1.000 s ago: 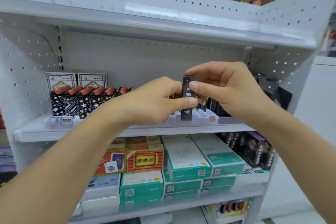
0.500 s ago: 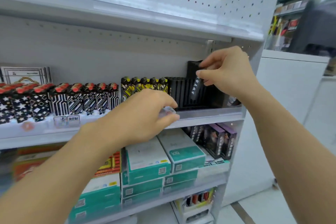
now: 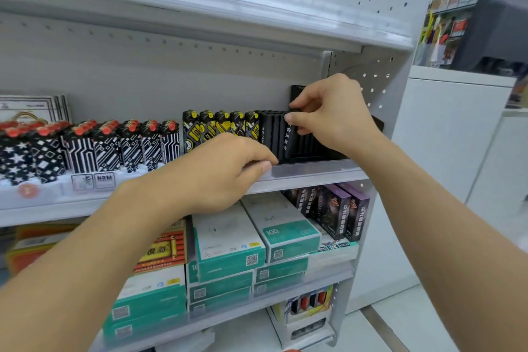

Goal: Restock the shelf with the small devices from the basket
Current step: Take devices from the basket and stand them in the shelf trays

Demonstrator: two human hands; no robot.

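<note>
The person's left hand (image 3: pixel 225 171) and right hand (image 3: pixel 333 114) are bare. Both arms are bare too, with no sleeves showing. The fingernails are short and plain.

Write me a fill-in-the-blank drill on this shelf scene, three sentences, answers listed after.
1. The right hand pinches a slim ____ device with white lettering.
2. The left hand touches the clear front strip of the ____ shelf.
3. Directly left of the black devices stand devices patterned in black and ____.

Missing words: black; middle; yellow
</note>
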